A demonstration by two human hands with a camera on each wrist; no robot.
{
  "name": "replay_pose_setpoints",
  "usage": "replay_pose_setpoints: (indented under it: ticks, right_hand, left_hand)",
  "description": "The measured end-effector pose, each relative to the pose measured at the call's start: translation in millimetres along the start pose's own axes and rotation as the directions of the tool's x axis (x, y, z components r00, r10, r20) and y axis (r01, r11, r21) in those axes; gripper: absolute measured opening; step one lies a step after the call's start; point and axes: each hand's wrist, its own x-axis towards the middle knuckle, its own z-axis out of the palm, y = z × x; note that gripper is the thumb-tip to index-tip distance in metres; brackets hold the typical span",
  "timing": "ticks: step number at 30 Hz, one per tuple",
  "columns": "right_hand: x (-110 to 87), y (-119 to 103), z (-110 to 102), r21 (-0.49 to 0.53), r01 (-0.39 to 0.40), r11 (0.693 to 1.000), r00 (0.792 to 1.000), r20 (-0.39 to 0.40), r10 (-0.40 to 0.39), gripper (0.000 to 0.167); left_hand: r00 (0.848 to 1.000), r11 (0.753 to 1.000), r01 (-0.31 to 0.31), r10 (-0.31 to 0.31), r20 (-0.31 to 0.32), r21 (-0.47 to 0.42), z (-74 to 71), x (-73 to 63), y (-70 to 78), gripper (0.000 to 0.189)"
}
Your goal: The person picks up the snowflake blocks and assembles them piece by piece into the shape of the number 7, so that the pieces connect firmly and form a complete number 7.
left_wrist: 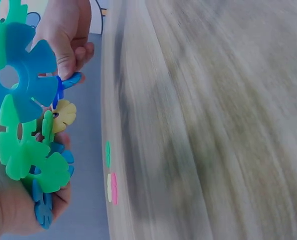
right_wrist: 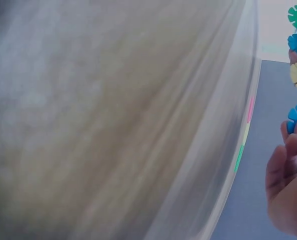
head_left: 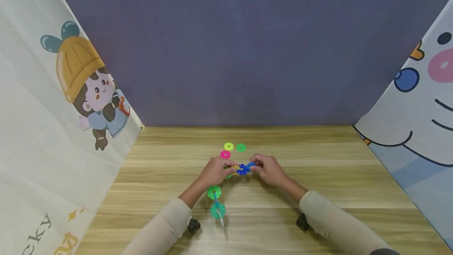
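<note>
A chain of notched plastic snowflake discs, green, blue and yellow, is held above the table. My left hand [head_left: 217,170] pinches it near a yellow disc [left_wrist: 65,116], and its green and blue part [head_left: 214,192] hangs below that wrist. Beyond the yellow piece sits a dark blue disc [head_left: 242,169], between the two hands. At the chain's far end, my right hand [head_left: 269,169] pinches a light blue disc [head_left: 251,166] against the dark blue one. Whether their slots are fully locked cannot be seen, as fingers cover part of the light blue piece.
Loose on the wooden table [head_left: 336,168] behind the hands lie a yellow disc [head_left: 229,146], a green disc [head_left: 241,147] and a pink disc [head_left: 225,154]. A dark blue-grey panel [head_left: 226,50] rises at the back edge, with printed cloths on both sides.
</note>
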Motion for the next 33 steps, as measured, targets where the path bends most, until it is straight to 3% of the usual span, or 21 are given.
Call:
replay_pose_setpoints:
  ticks: [9, 16, 22, 27, 33]
  right_hand:
    - [-0.6, -4, 2, -0.014, 0.004, 1.0, 0.998, -0.066, -0.005, 0.015]
    - [3.8, -12, 1, -0.066, -0.012, 0.998, 0.998, -0.058, 0.008, 0.015]
    - [7.6, -15, 1, -0.057, 0.008, 0.998, 0.999, -0.039, -0.01, 0.013]
    - [10.9, -10, -1, -0.021, 0.013, 1.0, 1.0, 0.004, -0.013, 0.012]
    - [16.9, -3, -5, 0.012, 0.016, 1.0, 0.994, 0.111, -0.017, 0.008]
  left_hand:
    - [0.999, 1.0, -0.002, 0.001, -0.054, -0.019, 6.2, 2.5, 0.7, 0.02]
    - [0.997, 0.999, -0.024, 0.021, -0.079, -0.028, 2.3, 2.5, 4.6, 0.019]
    - [0.996, 1.0, -0.003, 0.001, -0.093, -0.019, -0.8, 2.1, 7.6, 0.019]
    - [0.998, 1.0, -0.019, 0.019, -0.057, -0.011, -2.7, 2.9, 8.0, 0.019]
    - [0.999, 0.999, -0.032, 0.032, -0.028, 0.011, -7.8, 5.0, 4.8, 0.016]
